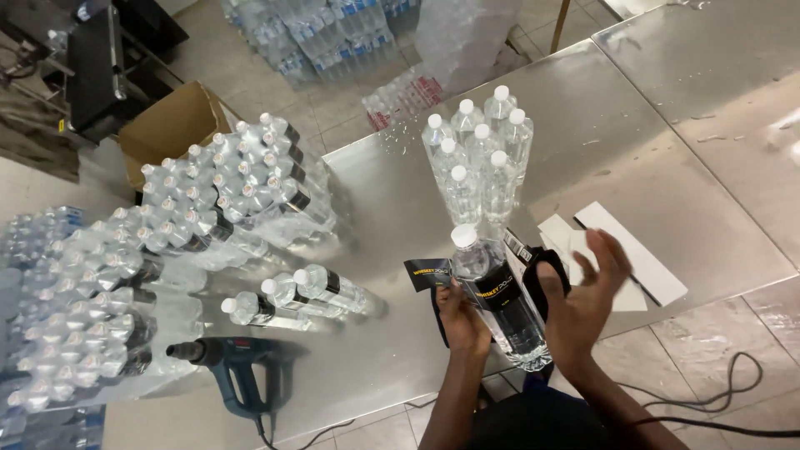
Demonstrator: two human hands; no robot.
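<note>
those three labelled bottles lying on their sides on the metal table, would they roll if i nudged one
Probably yes: the three lying bottles are round and rest on smooth sheet-metal table. They look full of water, so likely heavy for their size. Wet spots nearby suggest the clear plastic may be slippery.

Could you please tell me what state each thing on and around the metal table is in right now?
Held bottle: capped, tilted, black label half wrapped.
Left hand: gripping the held bottle.
Right hand: open, against the label.
Standing bottles: upright, capped, unlabelled.
Lying bottles: on their sides, labelled.
Heat gun: lying on table.
Cardboard box: open.
</note>
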